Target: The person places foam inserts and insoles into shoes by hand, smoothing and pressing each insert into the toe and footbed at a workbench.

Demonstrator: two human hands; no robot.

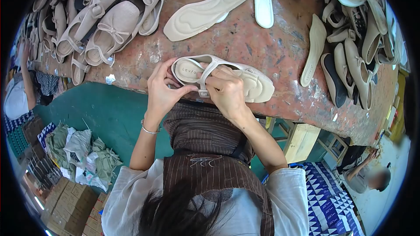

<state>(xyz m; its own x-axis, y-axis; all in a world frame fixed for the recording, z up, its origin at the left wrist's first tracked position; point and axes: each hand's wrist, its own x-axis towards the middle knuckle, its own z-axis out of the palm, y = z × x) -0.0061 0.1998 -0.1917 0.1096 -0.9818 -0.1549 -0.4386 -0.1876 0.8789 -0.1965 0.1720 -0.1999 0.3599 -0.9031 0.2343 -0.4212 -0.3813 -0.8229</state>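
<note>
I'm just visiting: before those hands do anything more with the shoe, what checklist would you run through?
1. Left hand steadying the shoe: ok, thumb and fingers are at its heel end.
2. Right hand in place: ok, it is at the opening, beside the strap.
3. Lettering on the heel pad facing up: ok.
4. Clear view of the inside: not ok, the right hand covers the middle.
5. Inside lying flat under that hand: cannot tell, hidden.
6. Buckle fastened: cannot tell, too small.

1 head-worn camera faces forward and down, near the workbench (288, 54).
</note>
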